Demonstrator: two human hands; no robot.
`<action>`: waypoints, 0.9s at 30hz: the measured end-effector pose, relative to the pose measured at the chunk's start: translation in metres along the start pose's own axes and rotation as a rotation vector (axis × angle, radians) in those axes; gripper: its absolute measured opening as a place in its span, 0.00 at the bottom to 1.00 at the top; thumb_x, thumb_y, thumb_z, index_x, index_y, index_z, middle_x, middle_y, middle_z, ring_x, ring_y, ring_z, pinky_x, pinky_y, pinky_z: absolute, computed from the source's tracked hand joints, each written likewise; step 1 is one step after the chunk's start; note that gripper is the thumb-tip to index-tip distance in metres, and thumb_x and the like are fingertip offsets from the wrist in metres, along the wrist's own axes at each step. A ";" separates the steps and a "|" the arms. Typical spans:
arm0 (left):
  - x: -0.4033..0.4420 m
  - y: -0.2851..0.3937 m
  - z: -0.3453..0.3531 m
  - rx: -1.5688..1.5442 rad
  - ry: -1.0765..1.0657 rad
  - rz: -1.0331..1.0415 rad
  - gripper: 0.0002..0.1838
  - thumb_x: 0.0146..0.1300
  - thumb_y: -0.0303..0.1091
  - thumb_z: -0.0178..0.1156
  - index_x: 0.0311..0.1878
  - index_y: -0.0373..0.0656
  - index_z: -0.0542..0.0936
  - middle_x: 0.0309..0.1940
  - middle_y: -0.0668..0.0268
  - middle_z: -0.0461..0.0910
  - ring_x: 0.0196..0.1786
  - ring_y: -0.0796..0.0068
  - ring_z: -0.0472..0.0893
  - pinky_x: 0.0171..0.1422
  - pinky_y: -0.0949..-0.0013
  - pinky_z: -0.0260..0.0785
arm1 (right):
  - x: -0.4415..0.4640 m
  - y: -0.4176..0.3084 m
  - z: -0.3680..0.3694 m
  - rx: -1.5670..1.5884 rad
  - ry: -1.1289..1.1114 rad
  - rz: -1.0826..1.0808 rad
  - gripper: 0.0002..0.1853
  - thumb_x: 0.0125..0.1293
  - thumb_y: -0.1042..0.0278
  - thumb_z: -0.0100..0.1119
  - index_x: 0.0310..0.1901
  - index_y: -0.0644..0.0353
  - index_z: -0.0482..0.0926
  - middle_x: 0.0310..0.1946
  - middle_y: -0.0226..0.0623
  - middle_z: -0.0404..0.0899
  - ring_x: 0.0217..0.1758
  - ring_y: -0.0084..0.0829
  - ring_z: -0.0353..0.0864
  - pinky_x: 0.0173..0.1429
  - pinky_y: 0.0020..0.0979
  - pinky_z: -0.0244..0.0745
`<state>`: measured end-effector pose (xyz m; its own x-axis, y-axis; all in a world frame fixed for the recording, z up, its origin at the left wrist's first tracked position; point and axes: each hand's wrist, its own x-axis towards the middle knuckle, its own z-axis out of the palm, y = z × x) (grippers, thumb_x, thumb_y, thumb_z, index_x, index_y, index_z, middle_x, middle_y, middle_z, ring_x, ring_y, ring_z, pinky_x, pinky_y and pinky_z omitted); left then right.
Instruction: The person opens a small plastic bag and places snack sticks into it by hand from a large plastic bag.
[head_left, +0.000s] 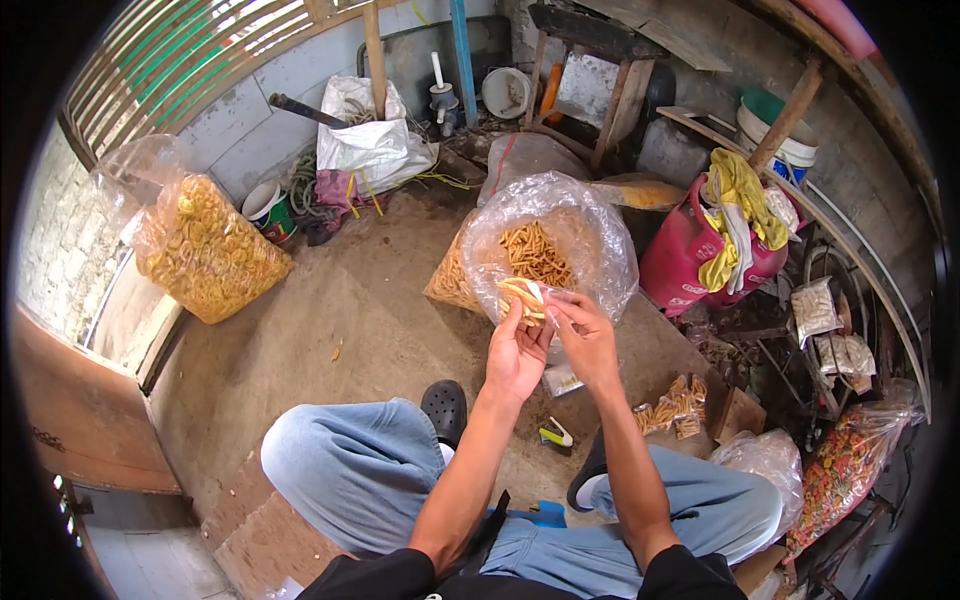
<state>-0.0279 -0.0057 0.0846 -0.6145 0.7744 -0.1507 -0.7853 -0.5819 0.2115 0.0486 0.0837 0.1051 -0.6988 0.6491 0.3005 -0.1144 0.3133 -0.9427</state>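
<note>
Clear plastic wraps a small packet [523, 299] of pale snack pieces; the left hand [516, 360] clamps it between thumb and fingers, while the right hand's [588, 345] fingertips pinch together at its edge. Just beyond, a large open bag [603, 238] holds brown sticks [535, 255]; yellow snacks fill another bag [205, 255].

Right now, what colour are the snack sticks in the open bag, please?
The snack sticks are golden brown, shown in the head view.

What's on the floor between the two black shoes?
Head view: a green thing, likely a stapler, between left shoe and right shoe; the left forearm crosses in front.
</note>
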 end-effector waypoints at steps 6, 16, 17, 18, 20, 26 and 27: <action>-0.001 -0.001 -0.004 0.067 -0.022 -0.032 0.17 0.71 0.40 0.52 0.57 0.41 0.73 0.52 0.65 0.78 0.50 0.77 0.79 0.55 0.71 0.74 | -0.003 0.004 0.005 -0.012 -0.075 -0.097 0.14 0.64 0.75 0.58 0.52 0.61 0.80 0.52 0.40 0.77 0.54 0.30 0.77 0.51 0.26 0.73; 0.002 0.004 -0.001 0.111 0.014 -0.019 0.20 0.73 0.45 0.46 0.61 0.45 0.71 0.56 0.69 0.76 0.55 0.76 0.75 0.62 0.67 0.67 | -0.001 -0.008 -0.003 -0.013 -0.036 0.272 0.13 0.63 0.72 0.60 0.49 0.64 0.81 0.35 0.33 0.83 0.36 0.20 0.77 0.41 0.24 0.73; 0.001 0.003 -0.002 0.137 0.040 -0.022 0.20 0.73 0.46 0.46 0.61 0.46 0.71 0.56 0.70 0.75 0.57 0.76 0.73 0.63 0.66 0.65 | -0.001 -0.004 -0.005 -0.056 -0.030 0.313 0.13 0.62 0.71 0.61 0.47 0.64 0.82 0.32 0.30 0.82 0.32 0.17 0.75 0.38 0.23 0.72; 0.001 0.002 -0.002 0.163 0.067 -0.025 0.20 0.73 0.47 0.45 0.61 0.47 0.71 0.56 0.72 0.75 0.58 0.76 0.72 0.64 0.64 0.63 | -0.001 -0.004 -0.006 -0.057 -0.030 0.315 0.13 0.62 0.71 0.61 0.47 0.64 0.82 0.32 0.30 0.82 0.32 0.17 0.75 0.38 0.23 0.72; 0.002 0.001 -0.008 0.178 0.060 -0.035 0.20 0.72 0.48 0.46 0.61 0.48 0.71 0.57 0.72 0.75 0.59 0.76 0.72 0.64 0.64 0.62 | 0.000 -0.004 -0.007 0.062 -0.081 0.370 0.12 0.62 0.70 0.62 0.45 0.65 0.83 0.28 0.27 0.81 0.30 0.16 0.74 0.34 0.21 0.69; -0.001 -0.003 -0.003 0.196 0.030 -0.075 0.21 0.72 0.49 0.46 0.60 0.48 0.71 0.56 0.71 0.75 0.58 0.75 0.72 0.64 0.64 0.61 | -0.002 -0.009 -0.002 0.098 0.034 0.322 0.10 0.61 0.70 0.63 0.43 0.65 0.83 0.30 0.28 0.82 0.30 0.16 0.74 0.35 0.20 0.70; -0.001 -0.002 -0.002 0.184 0.043 -0.083 0.21 0.72 0.49 0.47 0.60 0.48 0.71 0.56 0.71 0.75 0.59 0.74 0.72 0.64 0.64 0.61 | -0.002 -0.008 -0.002 0.098 0.035 0.323 0.10 0.61 0.70 0.63 0.43 0.65 0.83 0.30 0.28 0.82 0.30 0.16 0.74 0.35 0.20 0.70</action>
<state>-0.0256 -0.0053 0.0827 -0.5541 0.8042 -0.2149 -0.8084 -0.4583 0.3693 0.0521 0.0811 0.1120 -0.6859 0.7276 -0.0125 0.0400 0.0206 -0.9990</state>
